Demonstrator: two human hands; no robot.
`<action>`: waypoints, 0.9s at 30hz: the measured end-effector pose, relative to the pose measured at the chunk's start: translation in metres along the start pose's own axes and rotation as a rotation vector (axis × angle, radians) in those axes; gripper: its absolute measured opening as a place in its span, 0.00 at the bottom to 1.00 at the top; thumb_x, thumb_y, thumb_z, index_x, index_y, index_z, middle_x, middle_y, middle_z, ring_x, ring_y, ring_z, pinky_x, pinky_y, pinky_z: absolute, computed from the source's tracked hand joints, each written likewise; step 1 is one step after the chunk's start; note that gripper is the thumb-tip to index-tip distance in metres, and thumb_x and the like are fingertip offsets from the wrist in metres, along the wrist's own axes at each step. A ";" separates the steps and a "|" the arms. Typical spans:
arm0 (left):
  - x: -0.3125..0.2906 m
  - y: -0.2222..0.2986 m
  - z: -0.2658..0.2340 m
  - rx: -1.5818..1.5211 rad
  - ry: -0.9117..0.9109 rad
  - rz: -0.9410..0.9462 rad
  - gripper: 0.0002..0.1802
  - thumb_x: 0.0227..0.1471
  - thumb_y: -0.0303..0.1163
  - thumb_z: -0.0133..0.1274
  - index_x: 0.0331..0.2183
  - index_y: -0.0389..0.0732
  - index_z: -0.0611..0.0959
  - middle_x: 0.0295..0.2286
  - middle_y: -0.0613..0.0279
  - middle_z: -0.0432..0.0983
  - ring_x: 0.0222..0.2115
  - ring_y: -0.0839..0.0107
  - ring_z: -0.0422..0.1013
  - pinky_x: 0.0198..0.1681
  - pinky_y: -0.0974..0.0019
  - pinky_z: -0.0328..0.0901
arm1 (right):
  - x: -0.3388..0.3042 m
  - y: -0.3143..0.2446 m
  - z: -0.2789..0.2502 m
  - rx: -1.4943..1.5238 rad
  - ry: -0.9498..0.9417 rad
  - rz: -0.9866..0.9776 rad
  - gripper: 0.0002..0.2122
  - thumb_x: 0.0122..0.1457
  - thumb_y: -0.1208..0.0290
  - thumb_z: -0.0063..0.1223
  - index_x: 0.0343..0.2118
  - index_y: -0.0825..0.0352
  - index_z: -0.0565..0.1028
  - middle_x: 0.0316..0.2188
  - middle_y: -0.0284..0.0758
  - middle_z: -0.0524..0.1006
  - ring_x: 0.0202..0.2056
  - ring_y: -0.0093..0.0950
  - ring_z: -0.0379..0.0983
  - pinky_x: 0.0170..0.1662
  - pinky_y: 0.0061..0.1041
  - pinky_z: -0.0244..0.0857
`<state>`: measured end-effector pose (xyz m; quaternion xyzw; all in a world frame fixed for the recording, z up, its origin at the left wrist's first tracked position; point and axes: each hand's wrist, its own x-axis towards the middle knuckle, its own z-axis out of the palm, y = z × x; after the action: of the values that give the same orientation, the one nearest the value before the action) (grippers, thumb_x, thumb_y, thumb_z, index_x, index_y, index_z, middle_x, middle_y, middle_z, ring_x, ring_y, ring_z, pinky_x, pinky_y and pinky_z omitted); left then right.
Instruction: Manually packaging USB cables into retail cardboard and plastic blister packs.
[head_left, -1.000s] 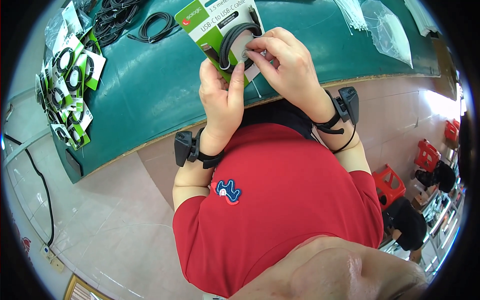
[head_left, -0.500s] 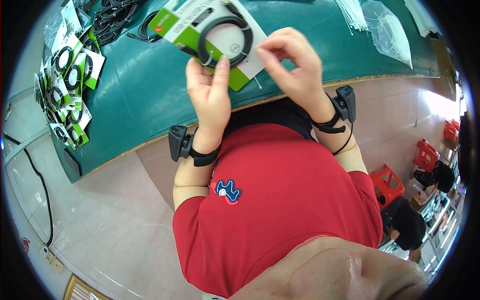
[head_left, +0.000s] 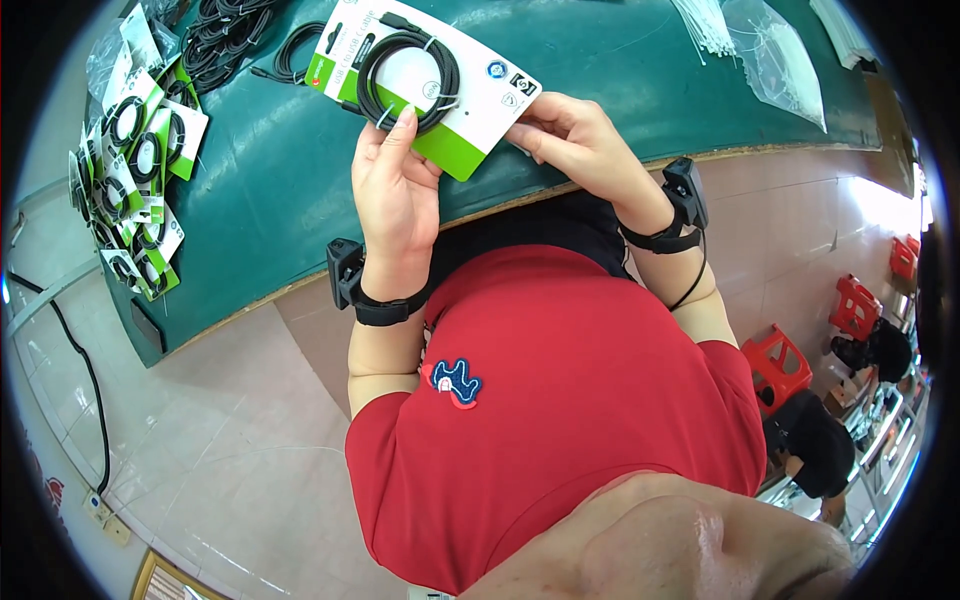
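Workshop, looks like a packing floor in a small factory. Evidence: long green counter point(head_left: 260, 190) with bulk stock. Far left, loose bundled black cables point(head_left: 225, 45); left end, a heap of carded cables point(head_left: 145, 155), all the same green-white packaging. One more carded cable point(head_left: 408, 78) held up over the counter. Far right, white cable ties point(head_left: 705, 28) plus a clear plastic bag point(head_left: 775, 75) of white stuff. Tiled floor point(head_left: 220, 420). Right side: red plastic stools point(head_left: 857, 305) and a person in dark clothing point(head_left: 822, 445) by other work surfaces.
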<state>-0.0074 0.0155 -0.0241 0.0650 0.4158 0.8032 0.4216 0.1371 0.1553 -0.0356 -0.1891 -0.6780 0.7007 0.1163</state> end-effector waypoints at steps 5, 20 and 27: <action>-0.001 -0.003 0.005 -0.027 -0.015 -0.035 0.10 0.60 0.27 0.45 0.44 0.35 0.70 0.43 0.55 0.74 0.43 0.67 0.73 0.45 0.60 0.70 | 0.001 0.007 0.010 0.114 0.104 -0.139 0.09 0.57 0.77 0.53 0.40 0.73 0.76 0.29 0.29 0.78 0.30 0.13 0.70 0.33 0.14 0.65; -0.004 -0.004 0.010 -0.051 -0.034 -0.106 0.11 0.59 0.26 0.46 0.44 0.35 0.70 0.41 0.56 0.74 0.42 0.67 0.73 0.44 0.61 0.71 | -0.003 0.012 0.011 -0.125 0.236 -0.279 0.09 0.50 0.78 0.57 0.35 0.71 0.77 0.29 0.28 0.73 0.25 0.13 0.64 0.27 0.15 0.59; -0.005 -0.007 0.010 -0.048 -0.068 -0.130 0.10 0.59 0.26 0.46 0.44 0.36 0.70 0.41 0.56 0.75 0.40 0.69 0.74 0.41 0.64 0.71 | -0.005 0.015 0.013 -0.102 0.291 -0.311 0.09 0.49 0.78 0.58 0.35 0.71 0.77 0.31 0.30 0.74 0.25 0.15 0.66 0.26 0.16 0.60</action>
<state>0.0047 0.0195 -0.0213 0.0552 0.3852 0.7813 0.4880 0.1371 0.1407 -0.0503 -0.1870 -0.7098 0.6044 0.3099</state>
